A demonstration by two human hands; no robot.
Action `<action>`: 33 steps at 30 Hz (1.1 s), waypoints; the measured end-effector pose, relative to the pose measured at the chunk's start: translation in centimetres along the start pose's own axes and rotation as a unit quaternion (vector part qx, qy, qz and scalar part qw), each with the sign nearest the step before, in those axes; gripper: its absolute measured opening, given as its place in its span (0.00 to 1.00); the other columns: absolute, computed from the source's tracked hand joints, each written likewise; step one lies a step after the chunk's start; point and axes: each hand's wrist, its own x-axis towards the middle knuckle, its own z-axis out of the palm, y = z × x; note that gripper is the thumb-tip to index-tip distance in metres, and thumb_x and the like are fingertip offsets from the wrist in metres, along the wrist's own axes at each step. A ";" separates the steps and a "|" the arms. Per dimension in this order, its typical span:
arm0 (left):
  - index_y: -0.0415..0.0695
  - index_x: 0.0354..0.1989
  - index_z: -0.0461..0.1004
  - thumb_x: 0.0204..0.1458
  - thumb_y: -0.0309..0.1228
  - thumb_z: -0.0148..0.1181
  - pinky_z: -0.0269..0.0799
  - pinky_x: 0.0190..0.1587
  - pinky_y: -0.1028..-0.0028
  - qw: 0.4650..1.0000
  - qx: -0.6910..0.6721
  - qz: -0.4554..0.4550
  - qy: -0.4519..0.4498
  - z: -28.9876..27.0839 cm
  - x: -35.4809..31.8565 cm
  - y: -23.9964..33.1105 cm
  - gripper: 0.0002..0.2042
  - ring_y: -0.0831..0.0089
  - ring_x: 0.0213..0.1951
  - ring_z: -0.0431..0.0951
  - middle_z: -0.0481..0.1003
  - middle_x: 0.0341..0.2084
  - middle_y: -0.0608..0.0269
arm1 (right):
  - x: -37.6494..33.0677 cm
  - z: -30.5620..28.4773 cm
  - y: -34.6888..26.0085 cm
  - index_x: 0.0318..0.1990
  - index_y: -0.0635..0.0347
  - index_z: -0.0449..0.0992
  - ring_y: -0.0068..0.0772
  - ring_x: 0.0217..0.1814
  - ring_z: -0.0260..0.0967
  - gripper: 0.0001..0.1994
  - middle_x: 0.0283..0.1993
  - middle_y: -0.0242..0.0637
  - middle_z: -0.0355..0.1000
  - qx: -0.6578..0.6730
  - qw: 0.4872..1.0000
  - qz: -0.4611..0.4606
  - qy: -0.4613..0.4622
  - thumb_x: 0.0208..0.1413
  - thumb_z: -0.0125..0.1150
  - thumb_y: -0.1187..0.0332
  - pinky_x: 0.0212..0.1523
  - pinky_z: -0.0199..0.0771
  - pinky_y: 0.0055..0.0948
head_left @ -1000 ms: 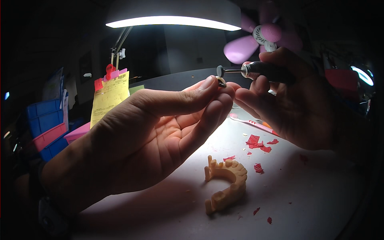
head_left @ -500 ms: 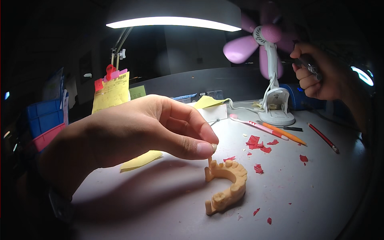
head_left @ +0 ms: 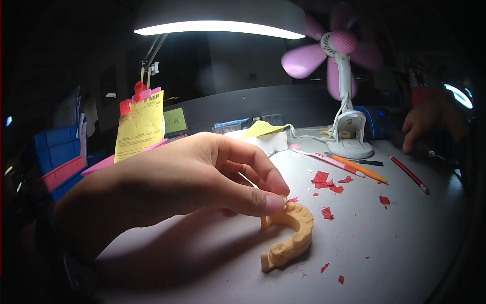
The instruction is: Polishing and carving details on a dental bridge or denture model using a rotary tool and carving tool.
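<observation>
My left hand [head_left: 202, 177] pinches a tiny whitish piece, by its look a dental crown [head_left: 285, 198], between thumb and forefinger. It is mostly covered by the fingertips, right at the front teeth of a tan dental model [head_left: 296, 243]; whether it touches them I cannot tell. The model is a horseshoe-shaped arch standing on the table, its far end partly behind my thumb. Over at the far right, in shadow, my right hand [head_left: 430, 124] is low with its fingers pointing down. Just beneath it shows a dark tool with a shiny metal end [head_left: 432, 152]; a grip on it is not clear.
Red wax-like scraps [head_left: 321, 178] are scattered right of the model. Behind them lie a toothbrush [head_left: 329, 161], an orange pen [head_left: 362, 169] and a red-black pencil [head_left: 409, 175]. A pink-bladed fan [head_left: 349, 147], lit lamp [head_left: 217, 28], yellow slip [head_left: 142, 124] and blue bins [head_left: 58, 149] stand around.
My left hand has moved slightly right and down, bringing the crown to the model's front teeth. My right hand, earlier raised and closed around the dark tool, has dropped toward the table at right.
</observation>
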 end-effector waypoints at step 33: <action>0.35 0.48 0.80 0.56 0.33 0.74 0.80 0.47 0.77 0.989 0.146 0.031 -0.008 -0.9 0.0 -0.4 0.17 0.70 0.44 0.86 0.83 0.43 0.52 | -6.0 3.8 -14.1 0.50 0.57 0.86 0.20 0.36 0.69 0.14 0.38 0.31 0.78 0.191 0.860 -0.464 -0.088 0.60 0.70 0.62 0.35 0.66 0.23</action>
